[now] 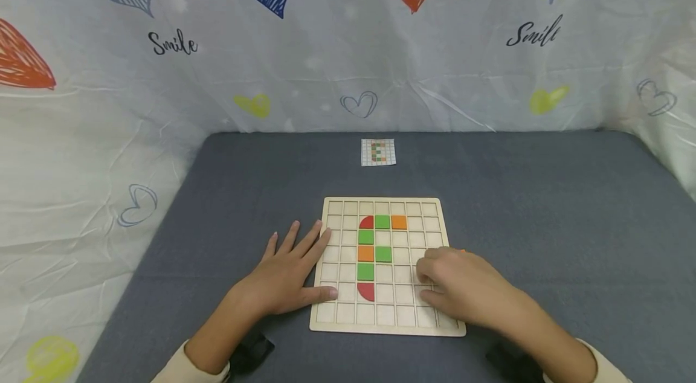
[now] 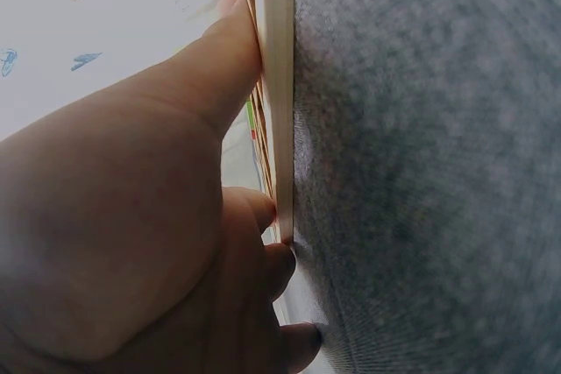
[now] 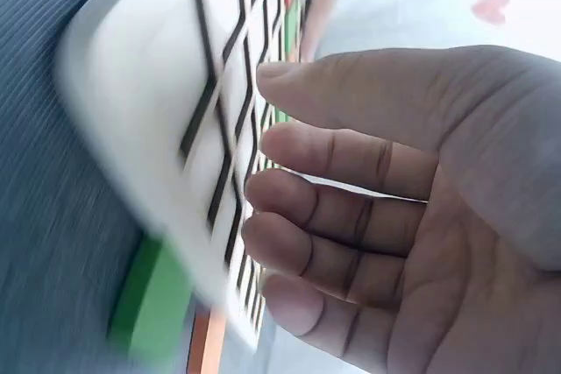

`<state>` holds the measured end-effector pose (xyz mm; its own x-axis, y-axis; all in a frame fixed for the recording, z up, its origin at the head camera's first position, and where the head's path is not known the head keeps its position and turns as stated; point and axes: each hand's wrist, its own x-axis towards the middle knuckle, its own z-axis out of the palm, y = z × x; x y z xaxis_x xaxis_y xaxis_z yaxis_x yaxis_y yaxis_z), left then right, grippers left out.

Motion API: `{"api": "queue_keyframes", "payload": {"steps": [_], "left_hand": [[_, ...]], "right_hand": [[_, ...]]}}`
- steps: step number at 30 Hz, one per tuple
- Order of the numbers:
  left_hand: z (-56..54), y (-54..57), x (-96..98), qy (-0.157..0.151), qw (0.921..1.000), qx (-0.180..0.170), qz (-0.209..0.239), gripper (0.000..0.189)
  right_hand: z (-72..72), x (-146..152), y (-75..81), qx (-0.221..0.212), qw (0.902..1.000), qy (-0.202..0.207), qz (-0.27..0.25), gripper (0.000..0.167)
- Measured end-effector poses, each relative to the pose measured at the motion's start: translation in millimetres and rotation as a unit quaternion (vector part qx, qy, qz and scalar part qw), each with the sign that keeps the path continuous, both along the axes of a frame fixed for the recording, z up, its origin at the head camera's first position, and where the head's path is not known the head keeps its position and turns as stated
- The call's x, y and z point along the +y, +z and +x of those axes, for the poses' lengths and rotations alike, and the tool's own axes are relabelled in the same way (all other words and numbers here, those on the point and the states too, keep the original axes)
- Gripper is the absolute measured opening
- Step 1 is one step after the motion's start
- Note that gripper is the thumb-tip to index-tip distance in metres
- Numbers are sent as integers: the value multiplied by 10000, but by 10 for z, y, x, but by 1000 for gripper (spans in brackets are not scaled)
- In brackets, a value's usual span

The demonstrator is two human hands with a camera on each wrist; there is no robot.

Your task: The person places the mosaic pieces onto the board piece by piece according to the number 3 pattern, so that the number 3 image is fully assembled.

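A wooden grid board [image 1: 386, 327] lies on the grey table. Set in its squares are red quarter-round pieces [image 1: 367, 223], several green squares [image 1: 383, 222] and orange squares [image 1: 399, 222], in an E-like pattern. My left hand [image 1: 285, 277] rests at the board's left edge, fingers spread and thumb on the rim; the left wrist view shows that thumb [image 2: 232, 50] on the board. Over the board's right side hovers my right hand [image 1: 462, 280]. In the right wrist view its fingers [image 3: 289, 243] bend loosely, with nothing between them and the thumb.
Beyond the board lies a small printed pattern card [image 1: 378, 160]. Beside the board's right edge are a green block [image 3: 153, 299] and an orange block [image 3: 206, 339], mostly hidden by my right hand in the head view. A heart-printed cloth [image 1: 326, 57] hangs behind the table.
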<state>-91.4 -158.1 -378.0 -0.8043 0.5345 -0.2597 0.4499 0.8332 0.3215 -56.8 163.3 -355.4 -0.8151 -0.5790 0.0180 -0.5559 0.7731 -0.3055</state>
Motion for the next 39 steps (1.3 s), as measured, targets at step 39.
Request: {"api": "queue_keyframes", "payload": {"steps": [39], "left_hand": [[13,11,19,75,9999,-17,-89,100]], "right_hand": [[110,743,-92,-180,9990,-408,-60,30]]}}
